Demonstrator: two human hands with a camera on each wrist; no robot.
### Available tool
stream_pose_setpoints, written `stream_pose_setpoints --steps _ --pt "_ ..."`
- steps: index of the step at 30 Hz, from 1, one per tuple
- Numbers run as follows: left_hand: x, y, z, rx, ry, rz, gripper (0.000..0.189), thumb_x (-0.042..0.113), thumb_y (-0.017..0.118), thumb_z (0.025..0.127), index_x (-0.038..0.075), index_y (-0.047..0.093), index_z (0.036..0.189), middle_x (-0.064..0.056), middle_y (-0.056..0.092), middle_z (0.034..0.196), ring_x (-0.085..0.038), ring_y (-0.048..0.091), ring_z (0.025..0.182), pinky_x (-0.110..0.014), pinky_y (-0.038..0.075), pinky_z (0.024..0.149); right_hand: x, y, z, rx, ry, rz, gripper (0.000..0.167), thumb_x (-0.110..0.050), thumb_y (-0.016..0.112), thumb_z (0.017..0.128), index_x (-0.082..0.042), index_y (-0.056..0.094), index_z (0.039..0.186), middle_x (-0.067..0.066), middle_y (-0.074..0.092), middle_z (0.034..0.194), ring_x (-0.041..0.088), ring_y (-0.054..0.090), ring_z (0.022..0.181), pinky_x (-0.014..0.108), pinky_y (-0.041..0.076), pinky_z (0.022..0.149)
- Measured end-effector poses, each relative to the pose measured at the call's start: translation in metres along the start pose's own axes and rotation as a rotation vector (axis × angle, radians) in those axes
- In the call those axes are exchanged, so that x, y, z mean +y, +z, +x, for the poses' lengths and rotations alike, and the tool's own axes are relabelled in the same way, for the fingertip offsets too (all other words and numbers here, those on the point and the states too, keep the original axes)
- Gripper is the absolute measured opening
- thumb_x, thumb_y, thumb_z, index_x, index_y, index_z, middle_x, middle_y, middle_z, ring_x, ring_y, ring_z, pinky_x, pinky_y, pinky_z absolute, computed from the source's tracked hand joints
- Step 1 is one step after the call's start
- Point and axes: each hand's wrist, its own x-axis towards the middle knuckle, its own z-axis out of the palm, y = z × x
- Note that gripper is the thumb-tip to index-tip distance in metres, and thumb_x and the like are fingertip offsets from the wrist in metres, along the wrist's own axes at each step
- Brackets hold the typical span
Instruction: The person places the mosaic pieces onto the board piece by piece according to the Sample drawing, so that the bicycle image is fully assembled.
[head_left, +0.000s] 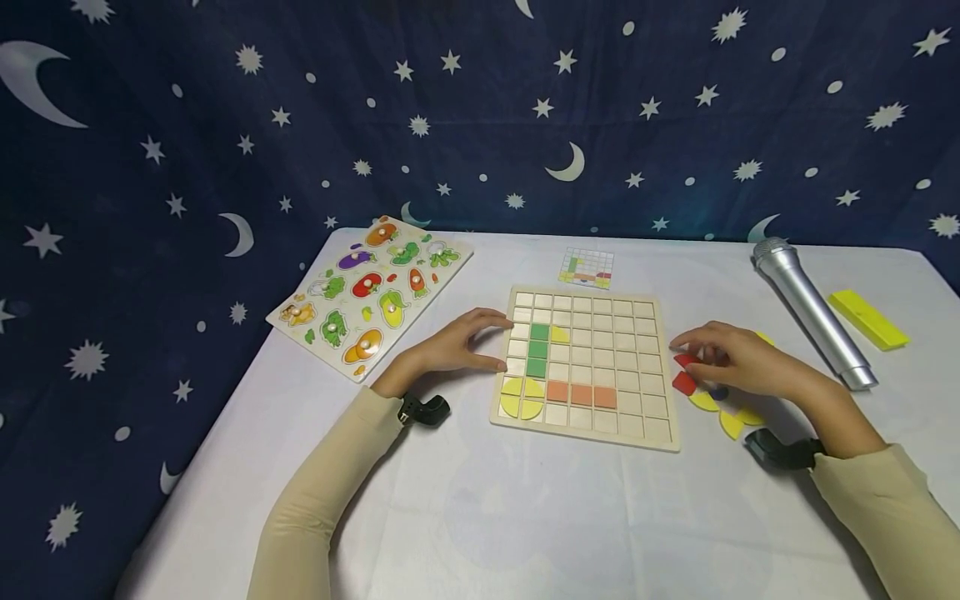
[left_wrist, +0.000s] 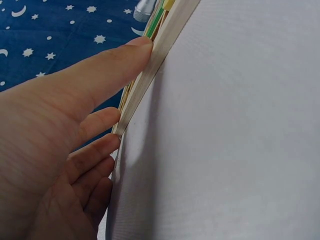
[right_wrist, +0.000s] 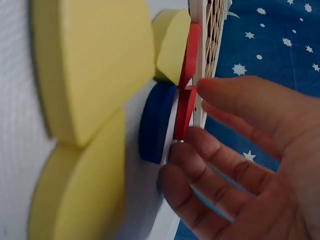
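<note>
My left hand (head_left: pixel 461 343) rests its fingertips and thumb against the left edge of a wooden grid board (head_left: pixel 600 437). In the left wrist view the fingers are fairly straight along the board's side (left_wrist: pixel 145 75). Yellow pieces (head_left: pixel 521 398), green squares (head_left: pixel 537 350) and orange squares (head_left: pixel 581 394) lie on the grid. Right of the board my right hand (head_left: pixel 738 358) pinches a red piece (right_wrist: pixel 184 112) between thumb and fingers, still at table level. Beside it are another red piece (head_left: pixel 684 383), a blue piece (right_wrist: pixel 157 122) and several yellow pieces (head_left: pixel 731 425).
A small pattern card (head_left: pixel 587 267) lies behind the board. At the left is a vegetable puzzle board (head_left: pixel 348 308). A silver microphone (head_left: pixel 813 312) and a yellow block (head_left: pixel 868 319) lie at the right. A starry dark-blue cloth (head_left: pixel 480 125) hangs behind the white-covered table (head_left: pixel 465 517).
</note>
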Motion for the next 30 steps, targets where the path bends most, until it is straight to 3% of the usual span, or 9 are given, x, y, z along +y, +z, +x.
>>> stream_pose_setpoints --steps 9,24,30 --pt "-0.0003 0.0011 -0.0002 0.001 0.007 -0.010 0.068 0.017 0.082 0.080 0.006 0.051 0.140 -0.016 0.040 0.146 -0.029 0.032 0.140 -0.042 0.024 0.118 -0.0010 0.0015 0.0050 -0.021 0.150 -0.023 0.033 -0.013 0.079 0.080 0.005 0.068 0.106 0.000 0.061 0.081 0.016 0.049 0.072 0.023 0.045 0.059" --pt "0.0010 -0.0002 -0.0009 0.001 0.013 0.008 0.069 0.018 0.081 0.080 0.006 0.050 0.141 -0.016 0.040 0.147 -0.030 0.032 0.140 -0.044 0.024 0.117 -0.0030 0.0026 0.0048 -0.011 0.144 0.000 0.024 -0.010 0.079 0.079 0.001 0.070 0.098 -0.001 0.059 0.079 0.017 0.049 0.073 0.022 0.045 0.058" --pt "0.0004 -0.0008 -0.0010 0.001 0.017 0.010 0.069 0.018 0.081 0.081 0.005 0.050 0.141 -0.016 0.040 0.147 -0.030 0.033 0.140 -0.044 0.024 0.117 -0.0065 0.0026 0.0008 0.047 0.076 -0.007 0.023 -0.008 0.081 0.077 -0.002 0.071 0.098 -0.002 0.060 0.081 0.013 0.049 0.073 0.021 0.046 0.060"
